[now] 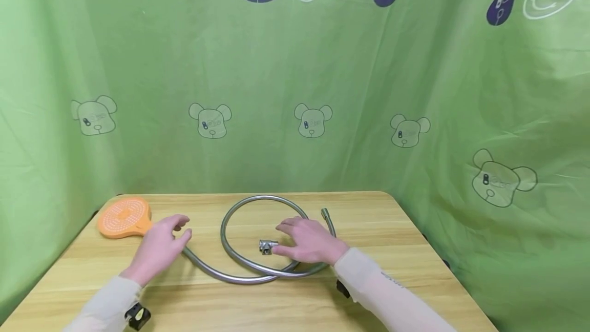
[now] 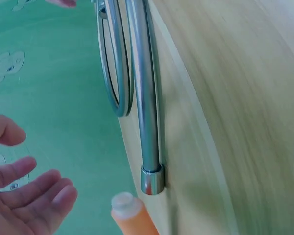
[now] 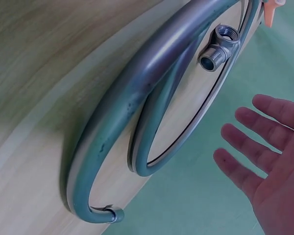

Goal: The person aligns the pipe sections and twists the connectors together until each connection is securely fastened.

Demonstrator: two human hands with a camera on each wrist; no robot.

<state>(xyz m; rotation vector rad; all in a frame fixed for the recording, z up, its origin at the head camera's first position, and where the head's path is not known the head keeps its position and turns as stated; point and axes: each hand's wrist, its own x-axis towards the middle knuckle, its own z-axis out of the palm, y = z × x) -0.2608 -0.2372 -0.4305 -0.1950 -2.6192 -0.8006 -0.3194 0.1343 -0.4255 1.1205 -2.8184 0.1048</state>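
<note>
An orange shower head [image 1: 124,218] lies at the table's left, its handle partly hidden by my left hand [image 1: 159,245]. That hand hovers with fingers relaxed, holding nothing. The left wrist view shows the handle's pale threaded end [image 2: 126,204] apart from the hose's metal nut [image 2: 153,181]. A grey metal shower hose [image 1: 230,276] lies looped across the middle, its other end fitting [image 1: 325,213] pointing to the back. Inside the loop sits a small chrome tee fitting [image 3: 219,49] with threaded openings. My right hand [image 1: 311,241] is spread above the loop beside the tee, gripping nothing.
The wooden table [image 1: 369,291] has its far edge near a green curtain [image 1: 262,65] printed with bear faces. Curtain also hangs along the left and right sides. A small black device [image 1: 137,316] is strapped at the left wrist.
</note>
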